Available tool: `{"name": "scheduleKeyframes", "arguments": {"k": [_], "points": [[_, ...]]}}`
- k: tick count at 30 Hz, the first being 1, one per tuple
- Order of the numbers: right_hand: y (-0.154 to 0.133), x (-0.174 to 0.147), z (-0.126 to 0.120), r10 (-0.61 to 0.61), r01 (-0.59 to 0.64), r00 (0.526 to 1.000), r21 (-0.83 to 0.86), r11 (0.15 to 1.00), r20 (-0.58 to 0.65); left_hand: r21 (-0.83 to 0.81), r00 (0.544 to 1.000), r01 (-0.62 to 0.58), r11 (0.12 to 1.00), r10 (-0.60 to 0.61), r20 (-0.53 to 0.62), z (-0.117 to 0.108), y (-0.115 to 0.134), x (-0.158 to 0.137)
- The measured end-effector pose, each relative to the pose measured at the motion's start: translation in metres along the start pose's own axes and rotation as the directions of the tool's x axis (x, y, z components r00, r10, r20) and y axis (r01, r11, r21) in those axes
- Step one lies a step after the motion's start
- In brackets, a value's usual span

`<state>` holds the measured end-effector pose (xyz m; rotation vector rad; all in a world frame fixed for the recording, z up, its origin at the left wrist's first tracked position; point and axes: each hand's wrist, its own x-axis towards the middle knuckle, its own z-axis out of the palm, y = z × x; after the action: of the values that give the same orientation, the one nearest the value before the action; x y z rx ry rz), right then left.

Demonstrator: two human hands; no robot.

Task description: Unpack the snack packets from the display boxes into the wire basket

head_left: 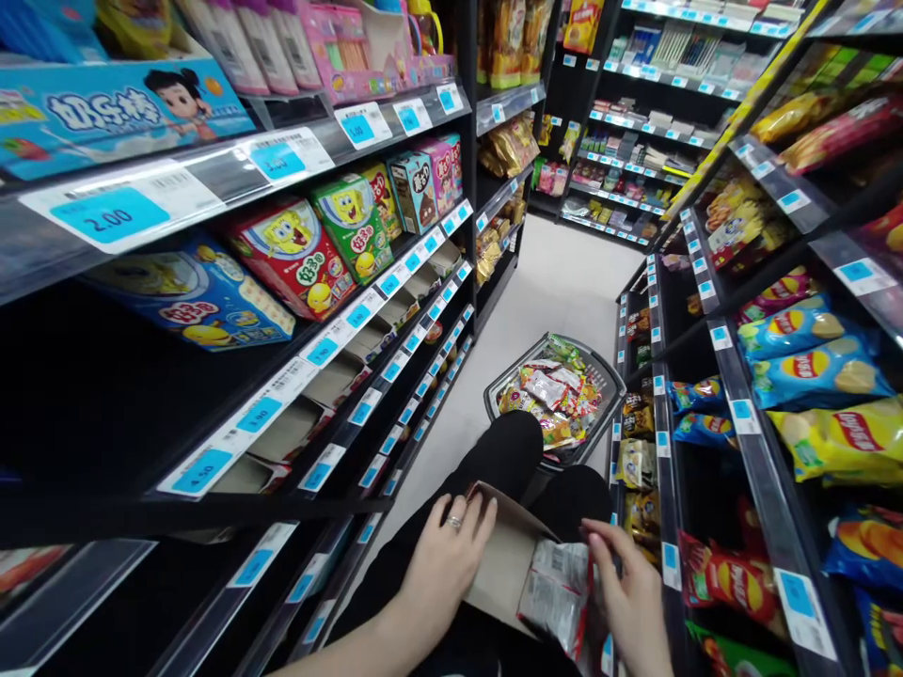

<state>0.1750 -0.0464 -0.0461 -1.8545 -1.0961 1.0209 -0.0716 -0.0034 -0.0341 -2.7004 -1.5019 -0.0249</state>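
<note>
Head camera: looks down a narrow shop aisle, over bent knees in black trousers [498, 461]. Hooks the left hand [448, 555], with a silver ring on one finger, over the upper left edge of an open cardboard box [498, 569], grey-brown inside and reddish along the rim, fingers clamped on that wall. Holds the box tilted at the lap, close to the body. Shows shiny silver packets with red edges [557, 578] at the box's right end, beside the bare cardboard. Places the right hand [627, 583] at the right side of these packets, fingers bent; cannot tell from here if gripping or only touching. Shows past the knees, on the pale smooth floor [578, 268], a dark grey plastic basket [608, 378] heaped with small, bright snack packets [554, 390]. Carries on the left, on black shelving [91, 376] edged with blue-and-white price labels [286, 160], a blue carton [194, 301], a red carton [293, 249] and a green carton [356, 226] in one row. Displays on the right blue crisp bags [822, 371] just above a yellow crisp bag [843, 437].
</note>
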Motion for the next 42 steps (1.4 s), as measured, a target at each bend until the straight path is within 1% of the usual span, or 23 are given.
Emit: {"name": "scheduleKeyframes", "arguments": {"k": [1,2,3,4,5,6,7,8,9,10,11,13,15,17,23,26,30,33,36,38,40,42], "points": [[-0.011,-0.009,0.013,-0.051,0.052,0.998,-0.022,0.998,0.045,-0.065,1.0,-0.003,0.998,0.003,0.003,-0.002,-0.002,0.0],[-0.021,-0.016,0.028,-0.12,0.126,0.987,-0.048,0.991,0.104,-0.153,1.0,0.019,0.988,-0.019,0.0,-0.003,-0.004,0.0],[-0.029,-0.021,0.045,-0.186,0.196,0.97,-0.052,0.979,0.159,-0.263,0.997,0.068,0.962,-0.073,-0.008,-0.004,-0.008,0.0],[-0.036,-0.023,0.063,-0.235,0.25,0.946,-0.041,0.967,0.223,-0.393,0.988,0.141,0.909,-0.157,-0.008,-0.004,-0.013,0.001],[-0.04,-0.023,0.082,-0.269,0.284,0.929,-0.022,0.959,0.256,-0.549,0.964,0.233,0.803,-0.267,0.018,-0.002,-0.019,0.002],[-0.041,-0.022,0.101,-0.289,0.301,0.92,-0.005,0.954,0.266,-0.696,0.925,0.319,0.643,-0.37,0.082,0.0,-0.025,0.003],[-0.041,-0.02,0.119,-0.298,0.308,0.917,0.005,0.951,0.264,-0.802,0.882,0.386,0.455,-0.437,0.177,0.003,-0.03,0.005],[-0.04,-0.018,0.134,-0.301,0.309,0.92,0.009,0.951,0.25,-0.859,0.845,0.432,0.275,-0.457,0.278,0.007,-0.035,0.007],[-0.038,-0.015,0.147,-0.3,0.307,0.924,0.01,0.952,0.237,-0.877,0.819,0.462,0.133,-0.445,0.363,0.011,-0.039,0.009],[-0.035,-0.013,0.156,-0.295,0.301,0.928,0.011,0.954,0.229,-0.875,0.803,0.482,0.04,-0.421,0.422,0.015,-0.042,0.011],[-0.033,-0.012,0.163,-0.286,0.291,0.931,0.011,0.957,0.225,-0.87,0.797,0.492,-0.008,-0.398,0.454,0.019,-0.044,0.013],[-0.029,-0.011,0.167,-0.258,0.262,0.938,0.013,0.965,0.232,-0.866,0.795,0.494,-0.069,-0.366,0.483,0.026,-0.044,0.015],[-0.027,-0.014,0.166,-0.222,0.226,0.945,0.011,0.974,0.241,-0.864,0.793,0.485,-0.134,-0.35,0.499,0.029,-0.041,0.017],[-0.028,-0.019,0.164,-0.187,0.192,0.951,0.004,0.981,0.246,-0.861,0.791,0.475,-0.179,-0.342,0.507,0.03,-0.037,0.018],[-0.031,-0.03,0.163,-0.113,0.123,0.956,-0.02,0.992,0.271,-0.844,0.788,0.481,-0.238,-0.303,0.535,0.029,-0.035,0.022],[-0.033,-0.029,0.165,-0.097,0.116,0.964,-0.063,0.991,0.25,-0.848,0.791,0.485,-0.213,-0.308,0.529,0.031,-0.035,0.023],[-0.041,-0.028,0.17,-0.11,0.139,0.976,-0.148,0.979,0.186,-0.876,0.81,0.471,-0.1,-0.345,0.475,0.034,-0.032,0.022],[-0.044,-0.029,0.174,-0.165,0.198,0.97,-0.19,0.962,0.177,-0.888,0.828,0.459,-0.014,-0.355,0.434,0.037,-0.028,0.021],[-0.04,-0.029,0.173,-0.196,0.236,0.964,-0.238,0.942,0.179,-0.888,0.844,0.453,0.073,-0.356,0.401,0.037,-0.026,0.021],[-0.035,-0.027,0.163,-0.186,0.23,0.967,-0.274,0.934,0.177,-0.883,0.855,0.45,0.133,-0.351,0.382,0.03,-0.028,0.021],[-0.033,-0.026,0.142,-0.185,0.231,0.967,-0.296,0.927,0.177,-0.884,0.877,0.426,0.19,-0.326,0.352,0.016,-0.033,0.022],[-0.04,-0.025,0.109,-0.208,0.257,0.96,-0.295,0.92,0.19,-0.899,0.928,0.357,0.254,-0.21,0.309,-0.006,-0.039,0.025]]}}
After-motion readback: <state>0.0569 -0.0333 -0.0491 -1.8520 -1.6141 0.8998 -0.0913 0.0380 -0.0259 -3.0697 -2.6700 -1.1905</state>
